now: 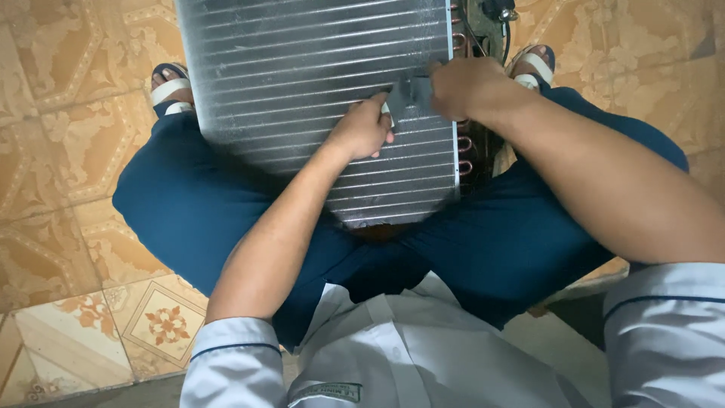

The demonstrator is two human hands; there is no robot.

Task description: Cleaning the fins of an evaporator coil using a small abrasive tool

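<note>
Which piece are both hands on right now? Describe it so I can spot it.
Find the big ribbed metal coil panel leaning between the knees. Near its right edge, the left hand and right hand pinch a small flat grey tool. It is smooth and dark, unlike the shiny fins around it.

The finned coil panel (302, 98) fills the lap between both knees, blocking passage there, copper tube bends (464, 143) crowd its right edge beside the right hand (464, 87), while open tiled floor (60, 174) lies free to the left.

Both hands (411, 106) on finned coil (302, 75)
</note>
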